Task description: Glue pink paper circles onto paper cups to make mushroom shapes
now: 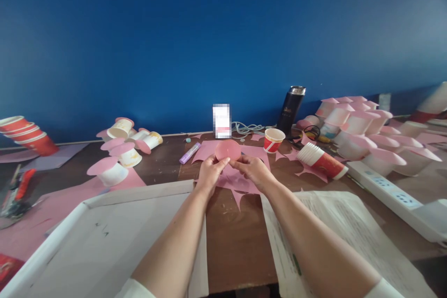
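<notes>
You've got the pink paper disc [227,150] up in front of you, roughly mid-view, above the cut pink paper [240,180] on the brown table [237,242]. Your L hand [212,173] pinches its lower L edge, thumb on the near face; your R hand [253,171] pinches the lower R edge the same way, thumbs close tog. at the bottom. Most of the disc sticks up past your fingertips, w/ the phone [222,121] behind it against the blue wall [174,56].

L of the disc: glue stick [190,153], purple, lying at a slant; further L, a few white cups w/ pink discs on them [112,171], some tipped over. R of it: one upright red-and-white cup [274,140], then the black flask [291,109] leaning a bit, and a nested cup stack [321,160] on its side. Far R, a big group of cups w/ pink tops [361,123], behind the white power strip [387,191]. Under your L forearm, a shallow white box lid [122,242]; under your R, a printed sheet [335,233].
</notes>
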A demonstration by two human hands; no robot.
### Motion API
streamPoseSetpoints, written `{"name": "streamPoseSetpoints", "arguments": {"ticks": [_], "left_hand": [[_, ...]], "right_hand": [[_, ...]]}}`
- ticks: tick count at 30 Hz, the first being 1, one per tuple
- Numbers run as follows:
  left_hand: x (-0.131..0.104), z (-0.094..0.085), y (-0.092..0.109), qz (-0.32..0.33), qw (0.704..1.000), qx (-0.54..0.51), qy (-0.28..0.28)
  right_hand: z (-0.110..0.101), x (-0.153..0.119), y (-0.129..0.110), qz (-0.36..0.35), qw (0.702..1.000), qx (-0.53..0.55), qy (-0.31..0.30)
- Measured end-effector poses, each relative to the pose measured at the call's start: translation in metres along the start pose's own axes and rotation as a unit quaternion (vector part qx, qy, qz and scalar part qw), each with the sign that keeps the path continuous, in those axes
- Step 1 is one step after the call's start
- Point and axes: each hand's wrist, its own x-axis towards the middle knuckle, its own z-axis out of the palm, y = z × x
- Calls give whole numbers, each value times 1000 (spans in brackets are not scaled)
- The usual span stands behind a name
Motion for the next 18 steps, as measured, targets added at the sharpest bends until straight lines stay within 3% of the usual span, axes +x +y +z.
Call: {"name": "streamPoseSetpoints", "arguments": {"ticks": [10, 18], "left_hand": [[1, 1, -2, -6, 1000, -11, -7], [-1, 5, 2, -51, 994, -94, -29]], "right_hand": [[4, 0, -1, -9, 1000, 19, 7], [7, 1, 2, -14, 998, 60, -9]]}}
